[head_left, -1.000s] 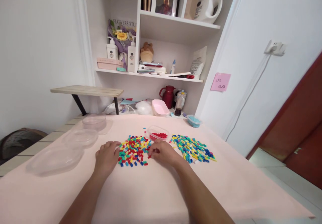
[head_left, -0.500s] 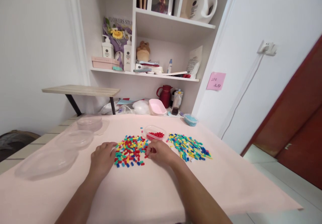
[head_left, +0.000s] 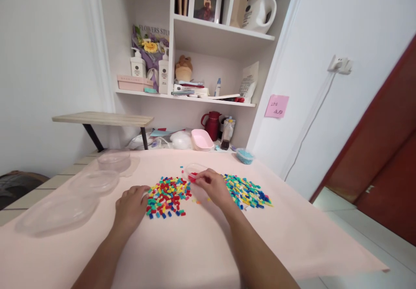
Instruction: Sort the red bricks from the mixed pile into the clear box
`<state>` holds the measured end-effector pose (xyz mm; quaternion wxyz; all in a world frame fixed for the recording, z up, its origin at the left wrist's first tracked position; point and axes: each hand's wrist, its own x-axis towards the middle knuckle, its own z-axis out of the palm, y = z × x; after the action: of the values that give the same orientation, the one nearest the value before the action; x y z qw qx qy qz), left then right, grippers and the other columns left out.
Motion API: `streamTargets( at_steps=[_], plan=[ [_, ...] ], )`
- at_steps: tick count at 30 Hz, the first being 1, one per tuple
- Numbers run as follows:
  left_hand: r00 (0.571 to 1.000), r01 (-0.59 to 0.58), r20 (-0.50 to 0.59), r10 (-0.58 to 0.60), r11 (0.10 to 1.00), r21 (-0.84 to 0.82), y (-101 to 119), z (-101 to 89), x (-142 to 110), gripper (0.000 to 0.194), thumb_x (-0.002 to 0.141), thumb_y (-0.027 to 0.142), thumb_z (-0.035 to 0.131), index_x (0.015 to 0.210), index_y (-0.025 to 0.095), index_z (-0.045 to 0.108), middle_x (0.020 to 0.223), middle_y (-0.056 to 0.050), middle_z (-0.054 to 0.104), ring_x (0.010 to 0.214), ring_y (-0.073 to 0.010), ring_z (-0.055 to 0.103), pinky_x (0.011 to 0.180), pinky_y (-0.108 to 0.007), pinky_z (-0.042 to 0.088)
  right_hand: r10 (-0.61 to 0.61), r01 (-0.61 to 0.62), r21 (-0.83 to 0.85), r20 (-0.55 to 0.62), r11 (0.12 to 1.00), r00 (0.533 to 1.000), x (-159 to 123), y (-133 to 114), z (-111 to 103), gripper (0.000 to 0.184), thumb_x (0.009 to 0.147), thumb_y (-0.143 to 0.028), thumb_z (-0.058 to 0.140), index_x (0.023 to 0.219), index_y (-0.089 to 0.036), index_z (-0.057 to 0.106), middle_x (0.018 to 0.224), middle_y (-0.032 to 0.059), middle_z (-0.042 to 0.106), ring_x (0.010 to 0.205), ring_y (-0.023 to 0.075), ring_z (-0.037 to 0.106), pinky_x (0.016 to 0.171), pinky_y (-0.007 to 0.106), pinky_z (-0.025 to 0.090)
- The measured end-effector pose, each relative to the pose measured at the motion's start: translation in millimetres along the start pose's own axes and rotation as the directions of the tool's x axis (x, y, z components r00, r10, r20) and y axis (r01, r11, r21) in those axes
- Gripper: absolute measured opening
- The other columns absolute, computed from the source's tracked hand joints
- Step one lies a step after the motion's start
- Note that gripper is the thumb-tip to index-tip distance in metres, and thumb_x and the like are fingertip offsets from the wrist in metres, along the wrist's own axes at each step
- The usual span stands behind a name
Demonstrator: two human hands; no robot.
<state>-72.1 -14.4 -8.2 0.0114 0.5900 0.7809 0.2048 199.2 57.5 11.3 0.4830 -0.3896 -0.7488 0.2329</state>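
Note:
My left hand rests on the cloth with its fingers loosely apart, thumb side against the left edge of a mixed pile of small coloured bricks. Over the front of a clear plastic container is my right hand, thumb and fingertips pinched together. Whatever the pinch holds is too small or hidden to make out. Red bricks lie in that container, partly covered by the hand. To the right, a second pile of bricks, mostly green, blue, yellow and white, spreads behind my right wrist.
Clear empty-looking containers line the left side of the pink cloth. A tub of light blue pieces stands at the back right. Behind are a pink basin, a red jug and a small wooden shelf.
My right hand has moved from the right edge of the mixed pile, up and to the right, over the container of red bricks. My left hand stays at the pile's left edge.

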Motion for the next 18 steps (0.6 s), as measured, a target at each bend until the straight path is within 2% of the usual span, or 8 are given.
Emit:
streamTargets(
  at_steps=[3, 8, 11, 14, 18],
  plan=[
    [1.0, 0.002, -0.007, -0.002, 1.0, -0.003, -1, 1.2, 0, 0.039, 0.095, 0.029, 0.034, 0.119, 0.031, 0.066, 0.131, -0.004, 0.066, 0.121, -0.0257, 0.057, 0.102, -0.045, 0.043, 0.099, -0.088, 0.063, -0.219, 0.994, 0.971, 5, 11, -7, 0.017, 0.08, -0.031, 0.063, 0.083, -0.019, 0.075, 0.074, 0.0011, 0.059, 0.065, 0.0153, 0.051, 0.064, 0.027, 0.043],
    [1.0, 0.002, -0.01, -0.002, 1.0, -0.01, -1, 1.4, -1, 0.039, 0.095, 0.029, 0.035, 0.118, 0.031, 0.066, 0.131, -0.003, 0.066, 0.121, -0.0257, 0.057, 0.102, -0.044, 0.042, 0.238, -0.227, 0.072, -0.342, 0.971, 0.909, 10, 32, -15, 0.029, 0.077, -0.043, 0.063, 0.086, -0.018, 0.075, 0.065, -0.0009, 0.054, 0.063, 0.0168, 0.049, 0.057, 0.027, 0.041],
    [1.0, -0.001, -0.007, 0.001, 1.0, -0.012, -1, 1.7, -1, 0.04, 0.095, 0.029, 0.034, 0.119, 0.03, 0.066, 0.131, -0.004, 0.065, 0.121, -0.0263, 0.056, 0.102, -0.045, 0.042, 0.246, -0.242, 0.057, -0.346, 0.969, 0.905, 11, 35, -18, 0.033, 0.077, -0.045, 0.063, 0.091, -0.018, 0.075, 0.064, -0.0012, 0.054, 0.062, 0.0172, 0.05, 0.057, 0.027, 0.041],
    [1.0, -0.003, -0.01, 0.003, 1.0, -0.012, -2, 2.1, -1, 0.041, 0.095, 0.029, 0.033, 0.119, 0.031, 0.066, 0.131, -0.004, 0.065, 0.122, -0.026, 0.056, 0.103, -0.045, 0.042, 0.187, -0.182, 0.045, -0.312, 0.982, 0.932, 9, 31, -15, 0.033, 0.082, -0.045, 0.059, 0.093, -0.018, 0.075, 0.068, 0.0008, 0.061, 0.064, 0.0178, 0.053, 0.058, 0.027, 0.042],
    [1.0, -0.006, -0.021, 0.006, 1.0, -0.008, -2, 1.7, 0, 0.04, 0.094, 0.029, 0.035, 0.118, 0.031, 0.067, 0.13, -0.005, 0.066, 0.12, -0.0265, 0.057, 0.101, -0.045, 0.043, 0.061, -0.058, 0.019, -0.16, 0.998, 0.985, 3, 17, -5, 0.028, 0.088, -0.041, 0.056, 0.087, -0.019, 0.074, 0.075, 0.0027, 0.068, 0.067, 0.0178, 0.058, 0.064, 0.028, 0.044]
  ],
)
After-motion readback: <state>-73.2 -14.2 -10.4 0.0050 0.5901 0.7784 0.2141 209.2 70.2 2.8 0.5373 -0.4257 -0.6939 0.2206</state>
